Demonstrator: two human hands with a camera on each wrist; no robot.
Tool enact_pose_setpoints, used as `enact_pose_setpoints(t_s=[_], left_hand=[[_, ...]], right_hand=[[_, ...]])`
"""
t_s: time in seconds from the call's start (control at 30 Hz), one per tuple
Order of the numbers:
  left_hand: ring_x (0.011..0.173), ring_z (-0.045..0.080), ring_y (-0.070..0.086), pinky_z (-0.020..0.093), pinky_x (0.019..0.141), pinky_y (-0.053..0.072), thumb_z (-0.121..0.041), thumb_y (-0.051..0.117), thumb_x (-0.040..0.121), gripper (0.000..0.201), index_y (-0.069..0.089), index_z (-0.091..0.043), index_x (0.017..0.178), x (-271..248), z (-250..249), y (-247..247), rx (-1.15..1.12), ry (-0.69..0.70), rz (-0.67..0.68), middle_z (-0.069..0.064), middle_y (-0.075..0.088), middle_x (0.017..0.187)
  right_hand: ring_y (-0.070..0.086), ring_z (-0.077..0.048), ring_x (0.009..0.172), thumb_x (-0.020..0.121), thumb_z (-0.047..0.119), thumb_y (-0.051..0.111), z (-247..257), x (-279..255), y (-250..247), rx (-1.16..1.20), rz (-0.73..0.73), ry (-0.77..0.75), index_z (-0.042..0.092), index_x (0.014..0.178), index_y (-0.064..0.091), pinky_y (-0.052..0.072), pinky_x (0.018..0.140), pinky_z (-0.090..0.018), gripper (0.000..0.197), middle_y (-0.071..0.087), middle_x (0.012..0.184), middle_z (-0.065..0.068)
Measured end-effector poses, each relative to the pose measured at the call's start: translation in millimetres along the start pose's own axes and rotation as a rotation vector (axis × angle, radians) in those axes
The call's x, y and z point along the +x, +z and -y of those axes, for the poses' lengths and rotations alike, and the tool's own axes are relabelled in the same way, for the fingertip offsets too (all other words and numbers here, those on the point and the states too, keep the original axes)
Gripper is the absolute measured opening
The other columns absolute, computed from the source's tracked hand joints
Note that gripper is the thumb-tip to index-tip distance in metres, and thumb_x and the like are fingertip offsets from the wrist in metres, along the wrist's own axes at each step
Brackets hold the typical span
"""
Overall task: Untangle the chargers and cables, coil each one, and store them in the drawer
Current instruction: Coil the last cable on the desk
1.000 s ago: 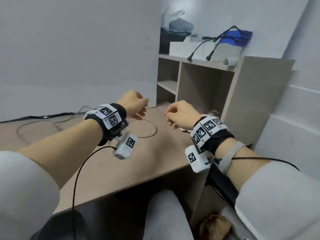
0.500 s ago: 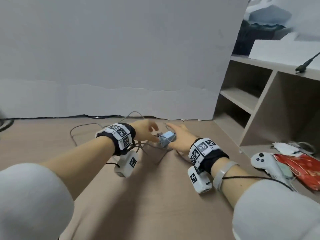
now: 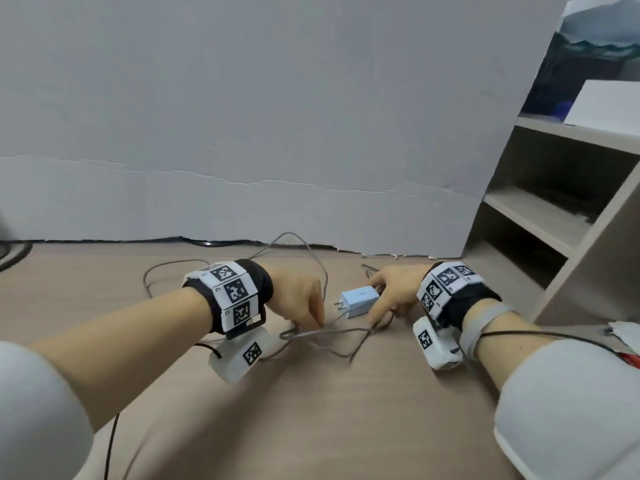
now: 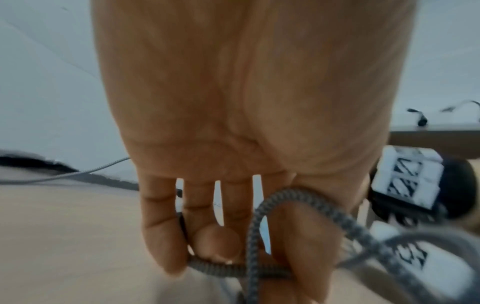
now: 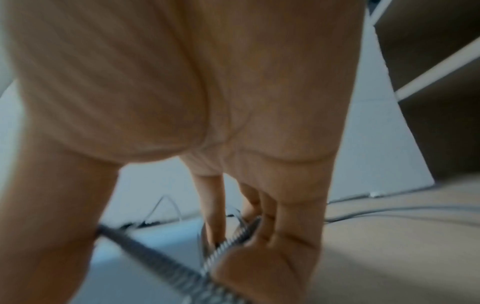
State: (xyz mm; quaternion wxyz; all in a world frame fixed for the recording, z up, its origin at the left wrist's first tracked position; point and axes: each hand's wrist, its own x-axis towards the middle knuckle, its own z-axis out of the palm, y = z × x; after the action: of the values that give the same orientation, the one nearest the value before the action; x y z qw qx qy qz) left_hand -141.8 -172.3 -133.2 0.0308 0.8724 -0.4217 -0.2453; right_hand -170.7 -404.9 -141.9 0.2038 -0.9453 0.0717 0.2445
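A grey braided cable (image 3: pixel 332 332) lies in loose loops on the wooden desk (image 3: pixel 311 410), tangled around a light blue charger (image 3: pixel 358 301) with two prongs pointing left. My left hand (image 3: pixel 317 323) is just left of the charger; in the left wrist view its thumb and fingers pinch the braided cable (image 4: pixel 233 266) against the desk. My right hand (image 3: pixel 375 303) holds the charger's right end between thumb and fingers. In the right wrist view the cable (image 5: pixel 228 244) runs up between those fingers. The drawer is out of sight.
An open shelf unit (image 3: pixel 554 220) stands at the desk's right end, with a white box (image 3: pixel 606 105) on top. A grey wall panel (image 3: pixel 277 133) closes the back. A black cord (image 3: pixel 207 242) runs along the rear edge. White paper (image 3: pixel 627 336) lies far right.
My view swung from the shelf down to the desk. Both hands came down to the charger, then drew apart: the left slid left along the cable while the right kept the charger.
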Motion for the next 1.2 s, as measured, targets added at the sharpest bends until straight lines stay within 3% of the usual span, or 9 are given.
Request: enact_pose_setpoints(t_s=[0.1, 0.3, 0.5, 0.6, 0.77, 0.87, 0.97, 1.1, 1.2], left_hand=[[0.063, 0.002, 0.049, 0.019, 0.062, 0.04, -0.033, 0.073, 0.087, 0.005, 0.075, -0.029, 0.085, -2.2, 3.3, 4.9, 0.139, -0.027, 0.111, -0.022, 0.057, 0.057], [0.062, 0.011, 0.053, 0.025, 0.061, 0.044, -0.029, 0.071, 0.087, 0.012, 0.072, -0.019, 0.08, -12.7, -4.4, -6.7, 0.26, 0.014, 0.136, -0.005, 0.063, 0.067], [0.105, 0.011, 0.057, 0.024, 0.082, 0.047, -0.047, 0.078, 0.083, 0.057, 0.056, -0.023, 0.13, -29.3, -10.0, -89.0, -0.16, 0.056, -0.699, -0.013, 0.058, 0.114], [0.111, 0.015, 0.061, 0.033, 0.094, 0.051, -0.047, 0.082, 0.078, 0.08, 0.04, -0.024, 0.143, -26.0, -18.3, -98.1, -0.248, 0.103, -0.557, -0.011, 0.057, 0.125], [0.078, 0.02, 0.075, 0.033, 0.062, 0.061, -0.019, 0.069, 0.095, 0.048, 0.049, -0.021, 0.139, -32.6, -9.2, -100.6, -0.487, 0.202, -0.576, 0.006, 0.065, 0.115], [0.072, 0.021, 0.07, 0.032, 0.056, 0.058, -0.013, 0.064, 0.096, 0.066, 0.032, -0.021, 0.154, -40.1, 10.2, -106.6, -0.589, 0.116, -0.738, 0.009, 0.065, 0.12], [0.064, 0.018, 0.062, 0.031, 0.054, 0.055, -0.007, 0.054, 0.096, 0.044, 0.05, -0.012, 0.14, -44.2, 37.8, -111.0, -0.663, -0.022, -0.995, 0.008, 0.071, 0.099], [0.056, 0.02, 0.056, 0.029, 0.051, 0.05, -0.006, 0.045, 0.095, 0.024, 0.064, -0.009, 0.11, -46.4, 78.1, -110.2, -0.873, -0.231, -1.296, 0.006, 0.062, 0.077], [0.053, 0.023, 0.057, 0.031, 0.052, 0.05, -0.01, 0.046, 0.095, 0.026, 0.064, -0.004, 0.113, -50.0, 110.8, -108.2, -1.067, -0.361, -1.415, 0.009, 0.062, 0.075]], right_hand=[[0.056, -0.015, 0.06, 0.071, 0.022, 0.089, -5.2, -5.1, -16.5, 0.135, 0.06, 0.003, 0.019, 0.105, 0.076, 0.047, 0.058, -0.027, 0.037, 0.071, 0.089, -0.006], [0.044, -0.011, 0.052, 0.085, 0.019, 0.079, 10.6, 1.1, -31.8, 0.072, -0.339, -0.091, 0.01, 0.105, 0.077, 0.035, 0.042, -0.017, 0.022, 0.055, 0.063, 0.001], [0.051, -0.011, 0.06, 0.088, 0.014, 0.077, 50.3, -44.9, -57.0, 0.212, -0.459, -0.367, 0.011, 0.105, 0.075, 0.048, 0.054, -0.023, 0.018, 0.058, 0.075, 0.0], [0.056, -0.008, 0.059, 0.085, 0.005, 0.075, 75.0, -65.7, -60.3, 0.215, -0.443, -0.503, 0.011, 0.108, 0.073, 0.051, 0.06, -0.025, 0.024, 0.064, 0.077, 0.0], [0.056, -0.015, 0.067, 0.084, -0.007, 0.058, 85.5, -70.2, -66.9, 0.292, -0.63, -0.52, 0.021, 0.116, 0.063, 0.047, 0.054, -0.025, 0.043, 0.065, 0.112, -0.002], [0.053, -0.017, 0.091, 0.083, -0.005, 0.058, 80.2, -60.5, -68.5, 0.383, -0.906, -0.412, 0.022, 0.126, 0.048, 0.043, 0.063, -0.021, 0.051, 0.048, 0.127, -0.007], [0.052, -0.02, 0.1, 0.084, 0.002, 0.063, 71.9, -47.8, -66.0, 0.352, -0.961, -0.305, 0.021, 0.132, 0.046, 0.043, 0.078, -0.027, 0.055, 0.045, 0.13, -0.008], [0.061, -0.028, 0.102, 0.088, 0.016, 0.064, 59.6, -35.9, -61.9, 0.182, -1.012, -0.093, 0.016, 0.104, 0.065, 0.046, 0.086, -0.031, 0.016, 0.066, 0.116, -0.01], [0.067, -0.034, 0.095, 0.094, 0.017, 0.06, 47.5, -28.2, -59.7, 0.101, -0.956, -0.018, 0.005, 0.091, 0.071, 0.05, 0.079, -0.033, 0.017, 0.074, 0.096, -0.015]])
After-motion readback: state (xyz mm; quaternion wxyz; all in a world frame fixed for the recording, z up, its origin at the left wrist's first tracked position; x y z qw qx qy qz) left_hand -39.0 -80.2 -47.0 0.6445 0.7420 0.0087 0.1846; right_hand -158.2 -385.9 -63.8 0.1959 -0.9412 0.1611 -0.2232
